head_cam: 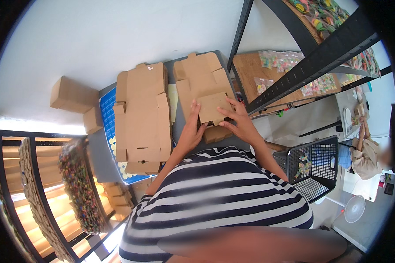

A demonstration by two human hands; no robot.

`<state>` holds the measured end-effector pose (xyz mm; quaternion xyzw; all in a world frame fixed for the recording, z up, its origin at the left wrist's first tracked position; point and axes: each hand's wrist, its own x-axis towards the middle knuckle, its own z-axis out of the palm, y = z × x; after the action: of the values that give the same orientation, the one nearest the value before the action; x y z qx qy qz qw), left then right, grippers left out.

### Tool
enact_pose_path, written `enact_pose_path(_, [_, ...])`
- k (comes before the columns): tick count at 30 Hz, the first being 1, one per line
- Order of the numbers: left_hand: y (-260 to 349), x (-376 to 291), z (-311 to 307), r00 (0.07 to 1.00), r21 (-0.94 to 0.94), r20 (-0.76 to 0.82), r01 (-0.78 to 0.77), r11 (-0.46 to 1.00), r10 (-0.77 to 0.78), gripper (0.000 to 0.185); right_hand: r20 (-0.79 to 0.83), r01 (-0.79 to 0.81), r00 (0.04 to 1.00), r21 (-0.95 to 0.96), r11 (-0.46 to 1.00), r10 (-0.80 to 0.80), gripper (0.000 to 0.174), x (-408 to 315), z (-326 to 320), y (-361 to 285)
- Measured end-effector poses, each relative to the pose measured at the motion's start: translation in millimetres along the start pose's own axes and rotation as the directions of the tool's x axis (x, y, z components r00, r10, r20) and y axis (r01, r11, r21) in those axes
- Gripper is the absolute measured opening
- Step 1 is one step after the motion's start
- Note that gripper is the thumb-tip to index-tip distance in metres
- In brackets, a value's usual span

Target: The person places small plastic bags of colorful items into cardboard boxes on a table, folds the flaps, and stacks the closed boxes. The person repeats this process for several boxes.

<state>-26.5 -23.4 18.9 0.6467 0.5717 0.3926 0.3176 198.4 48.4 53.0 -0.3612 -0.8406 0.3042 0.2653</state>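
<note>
A small cardboard box [212,107] lies before me on top of a flat, unfolded cardboard blank [200,74]. My left hand [195,129] grips its left side, fingers along the edge and thumb at the front corner. On the opposite side, my right hand [238,120] holds it, with fingertips spread over the lid and the thumb at the front flap. A dark gap shows under the lid's front edge; the contents cannot be made out. Just below the box, nearer my body, is another brown cardboard piece [218,134]. To the left lies a stack of flat cardboard blanks [143,115].
A blue sheet [108,113] with round yellow stickers lies under the left stack. Two closed cartons [74,93] stand at the far left. A black metal shelf post [302,65] rises close on my right, beside a black plastic crate [324,167]. Another person [365,157] sits farther right.
</note>
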Motion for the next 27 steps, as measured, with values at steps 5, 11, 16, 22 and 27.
enact_pose_path(5, [-2,-1,-1,1.0,0.013,0.014,-0.028,1.0,0.028,0.076,-0.004,0.002,1.0,-0.051,0.999,-0.002,0.047,-2,8,2])
enact_pose_path(11, [0,-4,-1,0.999,0.024,0.04,-0.008,1.0,0.007,0.079,-0.005,0.044,0.999,-0.129,0.991,-0.045,0.044,-7,15,9])
enact_pose_path(16, [-1,-4,-2,0.998,0.003,0.055,-0.005,1.0,0.005,0.079,-0.027,0.062,0.997,-0.136,0.989,-0.066,0.042,-10,18,12])
enact_pose_path(22, [1,-4,-3,0.999,0.042,0.043,-0.006,0.999,0.004,0.079,-0.051,0.038,0.998,-0.109,0.993,-0.044,0.04,-8,16,8])
enact_pose_path(27, [3,-3,-3,0.999,0.035,0.037,0.01,0.999,-0.012,0.078,-0.031,0.057,0.998,-0.063,0.996,-0.059,0.038,-4,8,8])
